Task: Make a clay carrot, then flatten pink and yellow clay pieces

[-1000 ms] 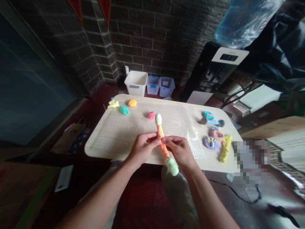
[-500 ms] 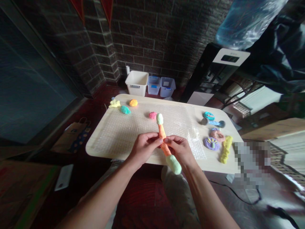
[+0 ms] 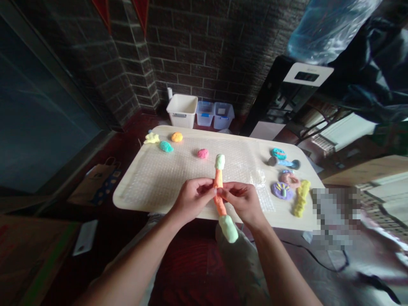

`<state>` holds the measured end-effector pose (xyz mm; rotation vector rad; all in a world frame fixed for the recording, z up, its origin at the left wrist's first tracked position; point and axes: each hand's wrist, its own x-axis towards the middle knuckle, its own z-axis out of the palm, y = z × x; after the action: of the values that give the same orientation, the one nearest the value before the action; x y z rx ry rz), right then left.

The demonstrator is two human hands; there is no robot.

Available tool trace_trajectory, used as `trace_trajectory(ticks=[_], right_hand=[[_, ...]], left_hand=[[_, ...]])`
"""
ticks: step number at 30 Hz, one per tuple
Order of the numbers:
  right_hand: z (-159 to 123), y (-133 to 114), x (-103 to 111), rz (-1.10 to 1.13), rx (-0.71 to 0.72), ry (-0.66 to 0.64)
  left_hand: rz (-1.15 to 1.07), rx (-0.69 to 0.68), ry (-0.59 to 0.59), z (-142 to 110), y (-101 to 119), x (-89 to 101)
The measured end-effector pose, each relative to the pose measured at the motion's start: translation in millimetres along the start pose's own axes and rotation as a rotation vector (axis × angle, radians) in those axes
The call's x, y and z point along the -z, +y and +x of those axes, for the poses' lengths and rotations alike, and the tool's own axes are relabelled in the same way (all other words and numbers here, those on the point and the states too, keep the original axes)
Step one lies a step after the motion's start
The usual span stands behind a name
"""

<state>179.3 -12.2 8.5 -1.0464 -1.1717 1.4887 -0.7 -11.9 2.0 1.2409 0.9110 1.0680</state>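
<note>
Between my hands is a clay dumbbell (image 3: 220, 209), an orange bar with a pale green lump at each end. My left hand (image 3: 195, 196) pinches the middle of the bar from the left, fingers closed. From the other side my right hand (image 3: 241, 199) pinches it close by, thumbs nearly meeting. The dumbbell is held above the table's near edge, one end pointing away and the larger end toward me. Beyond it a pink clay lump (image 3: 202, 153) lies on bubble wrap (image 3: 178, 170).
Yellow, teal and orange clay pieces (image 3: 166, 146) lie at the table's far left. On the right sit a blue-grey clay dumbbell (image 3: 284, 163), a purple disc (image 3: 282, 191) and a yellow clay strip (image 3: 301, 199). Storage bins (image 3: 182, 111) stand behind the table; a water dispenser (image 3: 280, 97) is at right.
The dumbbell has turned a little, its far end swinging right and its near end shifting slightly left and closer to me. Both hands keep their pinch on the bar.
</note>
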Motion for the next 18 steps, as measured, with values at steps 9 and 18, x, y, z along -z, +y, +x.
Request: trace_trajectory(ticks=[9,18], right_hand=[[1,0,5,0.135,-0.146,-0.071],[-3,10,-1,0.177,0.064,0.084]], left_hand=[[-0.264,0.166,-0.003,-1,10,-1.8],[-0.467,-0.012,0.241,4,11,-10.6]])
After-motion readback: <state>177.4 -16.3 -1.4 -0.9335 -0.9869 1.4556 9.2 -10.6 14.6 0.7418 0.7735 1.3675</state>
